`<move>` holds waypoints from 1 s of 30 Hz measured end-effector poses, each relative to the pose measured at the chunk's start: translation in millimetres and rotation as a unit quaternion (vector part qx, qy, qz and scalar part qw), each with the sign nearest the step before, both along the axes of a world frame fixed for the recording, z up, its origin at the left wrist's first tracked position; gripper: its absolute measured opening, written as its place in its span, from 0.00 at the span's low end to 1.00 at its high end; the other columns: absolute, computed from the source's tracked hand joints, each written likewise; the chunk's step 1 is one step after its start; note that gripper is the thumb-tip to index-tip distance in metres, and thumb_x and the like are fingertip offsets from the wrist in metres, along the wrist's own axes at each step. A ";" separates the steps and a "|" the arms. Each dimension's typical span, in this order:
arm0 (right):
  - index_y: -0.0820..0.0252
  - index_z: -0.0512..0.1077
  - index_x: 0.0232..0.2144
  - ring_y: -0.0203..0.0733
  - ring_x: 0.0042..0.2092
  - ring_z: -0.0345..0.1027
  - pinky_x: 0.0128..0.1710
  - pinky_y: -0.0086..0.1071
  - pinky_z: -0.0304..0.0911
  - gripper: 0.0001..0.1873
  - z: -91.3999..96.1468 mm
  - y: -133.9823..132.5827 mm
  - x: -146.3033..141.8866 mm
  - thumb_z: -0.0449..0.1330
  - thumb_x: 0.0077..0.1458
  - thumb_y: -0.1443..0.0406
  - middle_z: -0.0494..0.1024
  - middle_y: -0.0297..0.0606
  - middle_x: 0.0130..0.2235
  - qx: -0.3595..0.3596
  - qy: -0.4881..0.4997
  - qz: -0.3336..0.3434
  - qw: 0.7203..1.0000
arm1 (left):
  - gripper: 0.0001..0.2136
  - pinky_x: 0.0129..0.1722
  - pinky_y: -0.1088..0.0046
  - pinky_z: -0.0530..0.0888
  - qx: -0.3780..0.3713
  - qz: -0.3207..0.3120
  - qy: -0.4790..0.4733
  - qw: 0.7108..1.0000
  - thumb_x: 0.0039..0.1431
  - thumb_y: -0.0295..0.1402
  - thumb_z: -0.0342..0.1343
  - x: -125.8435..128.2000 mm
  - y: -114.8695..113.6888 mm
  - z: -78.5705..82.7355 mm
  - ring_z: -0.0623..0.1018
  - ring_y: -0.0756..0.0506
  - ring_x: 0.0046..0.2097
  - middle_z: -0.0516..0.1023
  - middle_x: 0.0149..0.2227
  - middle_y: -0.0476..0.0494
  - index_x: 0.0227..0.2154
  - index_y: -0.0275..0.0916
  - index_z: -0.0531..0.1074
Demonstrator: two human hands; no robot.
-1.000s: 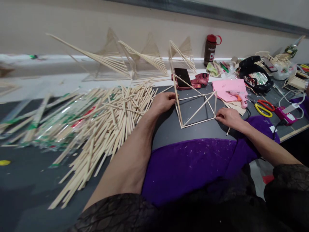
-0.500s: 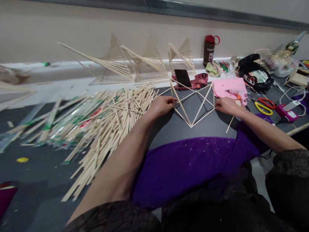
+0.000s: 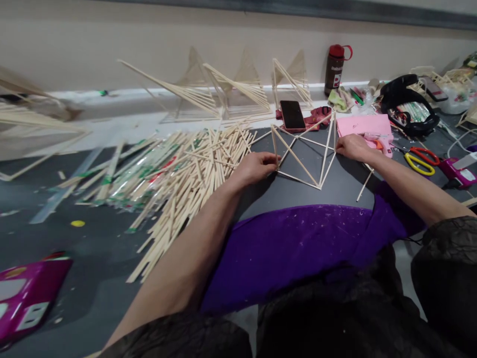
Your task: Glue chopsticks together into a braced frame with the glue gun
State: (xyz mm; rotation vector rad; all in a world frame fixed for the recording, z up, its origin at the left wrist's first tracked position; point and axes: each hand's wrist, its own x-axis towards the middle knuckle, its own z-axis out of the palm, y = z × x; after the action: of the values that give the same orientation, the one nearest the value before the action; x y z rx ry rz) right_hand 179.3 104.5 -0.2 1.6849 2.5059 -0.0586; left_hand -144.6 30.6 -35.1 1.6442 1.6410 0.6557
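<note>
A small frame of thin wooden sticks (image 3: 303, 154) stands on the dark table (image 3: 261, 199) in front of me. My left hand (image 3: 257, 168) pinches the frame's left corner with closed fingers. My right hand (image 3: 352, 147) grips the frame's right upright, fingers closed round it. A big heap of loose wooden sticks (image 3: 175, 169), some in clear wrappers, lies just left of my left hand. One loose stick (image 3: 364, 185) rests under my right forearm.
Finished stick structures (image 3: 223, 94) line the wall. A phone (image 3: 292, 115), pink paper (image 3: 363, 125) with a glue gun (image 3: 378, 143), yellow and red scissors (image 3: 419, 161), a brown bottle (image 3: 335, 67), black headphones (image 3: 406, 107) and a magenta box (image 3: 26, 293) lie around. Purple cloth (image 3: 298, 248) covers my lap.
Both hands have turned the stick frame on the table; its near corner swung to the right. My right hand moved up from the bottom corner to the right upright. My view shifted left.
</note>
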 end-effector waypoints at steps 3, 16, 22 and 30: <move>0.62 0.83 0.53 0.49 0.54 0.80 0.44 0.31 0.66 0.18 0.3 5.2 -3.8 0.58 0.67 0.66 0.86 0.46 0.53 0.000 0.007 0.000 1.000 | 0.12 0.38 0.66 0.76 -0.007 -0.019 -0.032 0.999 0.43 0.38 0.62 -0.8 -9.8 -0.6 0.82 0.39 0.44 0.86 0.53 0.41 0.32 0.40 0.83; 0.61 0.82 0.56 0.51 0.57 0.78 0.48 0.32 0.66 0.21 -2.9 23.4 -21.2 0.55 0.68 0.65 0.85 0.48 0.56 0.008 0.032 0.020 0.999 | 0.11 0.55 0.53 0.77 -0.013 -0.067 -0.016 0.998 0.49 0.42 0.62 19.4 -40.4 1.3 0.84 0.34 0.53 0.86 0.52 0.34 0.30 0.42 0.83; 0.60 0.83 0.56 0.53 0.57 0.78 0.48 0.33 0.66 0.21 -4.3 30.9 -29.3 0.55 0.67 0.65 0.85 0.50 0.56 0.009 0.044 0.023 0.999 | 0.14 0.55 0.54 0.77 -0.008 -0.059 -0.002 0.998 0.48 0.44 0.62 25.7 -47.4 3.8 0.84 0.34 0.50 0.88 0.48 0.36 0.33 0.41 0.85; 0.62 0.84 0.54 0.51 0.57 0.78 0.47 0.32 0.65 0.22 -5.9 35.1 -31.1 0.54 0.67 0.66 0.85 0.49 0.56 0.016 0.055 0.032 0.998 | 0.13 0.55 0.56 0.77 0.036 -0.052 0.062 0.996 0.53 0.43 0.61 32.0 -53.3 3.7 0.85 0.34 0.49 0.88 0.46 0.38 0.35 0.43 0.86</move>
State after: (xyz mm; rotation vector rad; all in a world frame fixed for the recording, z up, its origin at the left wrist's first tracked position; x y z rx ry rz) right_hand 148.2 139.6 -6.1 1.6551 2.6522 -0.1092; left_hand -112.6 -22.8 -31.3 1.8419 1.6214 0.5750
